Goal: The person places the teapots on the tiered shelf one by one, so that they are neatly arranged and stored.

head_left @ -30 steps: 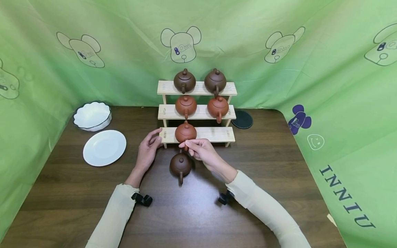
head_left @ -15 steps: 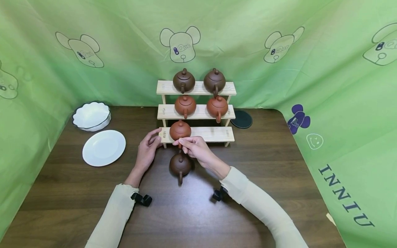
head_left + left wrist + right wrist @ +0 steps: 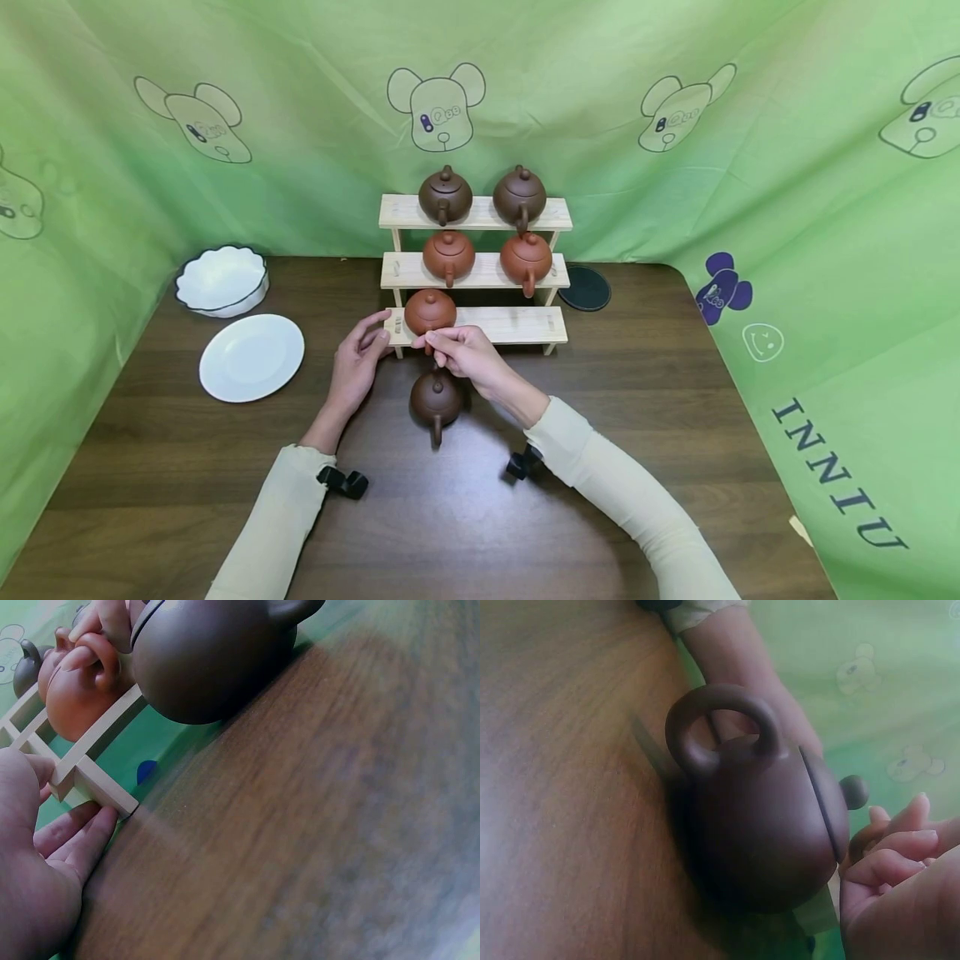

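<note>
A reddish-brown teapot (image 3: pixel 430 311) sits upright near the left end of the bottom step of a wooden tiered stand (image 3: pixel 510 325). My right hand (image 3: pixel 468 354) pinches its handle, which points toward me. My left hand (image 3: pixel 354 367) holds the left end of that step; in the left wrist view its fingers (image 3: pixel 94 832) lie against the stand's leg. A dark brown teapot (image 3: pixel 437 398) rests on the table just in front of the stand, below my right hand. In the right wrist view this dark teapot (image 3: pixel 769 825) partly blocks the sight of the stand.
Two reddish teapots, left (image 3: pixel 448 255) and right (image 3: pixel 527 258), stand on the middle step. Two dark ones, left (image 3: pixel 446 197) and right (image 3: pixel 520 197), occupy the top step. A white plate (image 3: pixel 252 358) and scalloped bowl (image 3: pixel 223 282) lie left; a dark round coaster (image 3: pixel 585 288) lies right.
My right hand has slid the reddish teapot leftward along the bottom step, bringing it closer to the left end. The left hand has kept its place on the stand.
</note>
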